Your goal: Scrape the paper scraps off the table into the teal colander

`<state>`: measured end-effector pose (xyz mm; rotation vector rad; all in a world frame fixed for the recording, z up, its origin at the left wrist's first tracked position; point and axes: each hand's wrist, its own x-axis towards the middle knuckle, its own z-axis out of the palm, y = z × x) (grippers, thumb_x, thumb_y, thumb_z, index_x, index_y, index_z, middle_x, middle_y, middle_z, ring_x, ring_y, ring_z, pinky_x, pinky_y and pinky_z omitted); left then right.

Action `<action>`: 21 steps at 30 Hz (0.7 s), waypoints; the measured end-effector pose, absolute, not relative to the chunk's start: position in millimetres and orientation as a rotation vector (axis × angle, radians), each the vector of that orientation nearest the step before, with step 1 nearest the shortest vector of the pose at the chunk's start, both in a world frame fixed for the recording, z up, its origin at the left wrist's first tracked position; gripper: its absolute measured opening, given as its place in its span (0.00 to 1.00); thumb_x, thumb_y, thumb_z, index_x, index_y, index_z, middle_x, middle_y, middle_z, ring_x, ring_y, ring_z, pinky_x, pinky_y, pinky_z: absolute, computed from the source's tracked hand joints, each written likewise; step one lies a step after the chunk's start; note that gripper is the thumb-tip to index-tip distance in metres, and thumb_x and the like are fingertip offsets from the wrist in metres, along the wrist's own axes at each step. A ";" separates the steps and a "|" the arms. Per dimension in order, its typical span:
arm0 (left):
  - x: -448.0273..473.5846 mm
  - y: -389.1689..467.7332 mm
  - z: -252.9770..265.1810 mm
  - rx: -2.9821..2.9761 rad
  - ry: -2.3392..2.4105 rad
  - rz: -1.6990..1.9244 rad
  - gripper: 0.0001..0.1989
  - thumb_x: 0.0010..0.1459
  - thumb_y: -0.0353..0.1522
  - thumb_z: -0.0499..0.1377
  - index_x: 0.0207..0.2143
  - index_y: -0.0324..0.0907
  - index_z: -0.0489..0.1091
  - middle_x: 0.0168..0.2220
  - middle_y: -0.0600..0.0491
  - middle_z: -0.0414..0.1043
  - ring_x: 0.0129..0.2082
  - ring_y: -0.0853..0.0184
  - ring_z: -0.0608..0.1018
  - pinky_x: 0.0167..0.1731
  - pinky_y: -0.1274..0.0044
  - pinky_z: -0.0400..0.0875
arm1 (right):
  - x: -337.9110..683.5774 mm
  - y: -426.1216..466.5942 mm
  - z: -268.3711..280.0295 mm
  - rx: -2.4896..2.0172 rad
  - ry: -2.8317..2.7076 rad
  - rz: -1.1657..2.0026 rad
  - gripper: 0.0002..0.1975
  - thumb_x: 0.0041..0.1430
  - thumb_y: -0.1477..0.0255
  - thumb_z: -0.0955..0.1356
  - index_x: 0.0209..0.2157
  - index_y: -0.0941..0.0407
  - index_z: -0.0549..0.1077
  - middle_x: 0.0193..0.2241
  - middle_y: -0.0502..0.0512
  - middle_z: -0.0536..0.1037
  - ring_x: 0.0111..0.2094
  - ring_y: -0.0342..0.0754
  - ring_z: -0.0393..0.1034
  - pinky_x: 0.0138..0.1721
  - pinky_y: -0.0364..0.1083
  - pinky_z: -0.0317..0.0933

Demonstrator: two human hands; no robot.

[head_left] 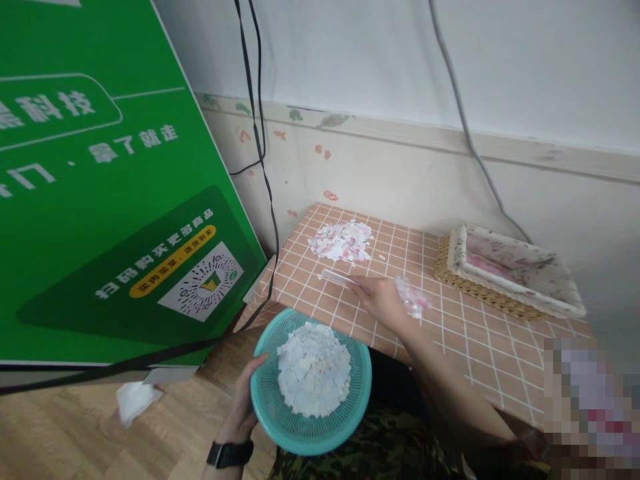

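Note:
My left hand [244, 393] grips the left rim of a turquoise plastic colander [263, 413], which is held below the table's front edge. Inside the colander lies a heap of small whitish paper scraps [314, 370]. My right hand [377, 299] is over the table, its fingers closed on a thin white flat strip [339, 277] that points left; its exact kind is unclear. Beyond the strip, on the tabletop, sits a pile of white and pink paper scraps [343, 240]. Just right of my right hand is a small clear plastic bag [413, 297] with pinkish contents.
A checked brown cloth covers the table [480, 350]. At its back right stands a cloth-lined wicker basket [505, 303]. Black cables [270, 200] hang at the left beside a green cabinet [165, 180]. A white crumpled item [136, 402] lies on the wooden floor.

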<state>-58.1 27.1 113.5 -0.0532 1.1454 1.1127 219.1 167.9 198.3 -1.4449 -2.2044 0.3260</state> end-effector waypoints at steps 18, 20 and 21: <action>-57.5 28.0 115.6 -0.077 1.165 1.140 0.05 0.48 0.27 0.60 0.24 0.35 0.75 0.22 0.47 0.78 0.21 0.63 0.78 0.26 0.73 0.73 | 215.1 181.1 230.0 -1.348 -2.480 0.138 0.13 0.59 0.71 0.62 0.42 0.49 0.75 0.29 0.53 0.79 0.29 0.46 0.71 0.28 0.43 0.55; -57.8 27.6 113.7 -0.070 1.152 1.135 0.05 0.48 0.28 0.60 0.25 0.35 0.75 0.22 0.47 0.78 0.21 0.63 0.78 0.27 0.72 0.73 | 219.1 181.8 237.0 -1.355 -2.487 0.141 0.12 0.59 0.71 0.62 0.40 0.50 0.76 0.28 0.53 0.78 0.29 0.45 0.70 0.28 0.43 0.54; -57.9 27.5 113.0 -0.068 1.146 1.130 0.05 0.48 0.28 0.60 0.25 0.35 0.75 0.22 0.47 0.78 0.21 0.62 0.78 0.27 0.72 0.73 | 220.3 182.0 239.6 -1.358 -2.483 0.142 0.12 0.59 0.71 0.62 0.39 0.50 0.76 0.27 0.53 0.78 0.29 0.45 0.70 0.28 0.43 0.53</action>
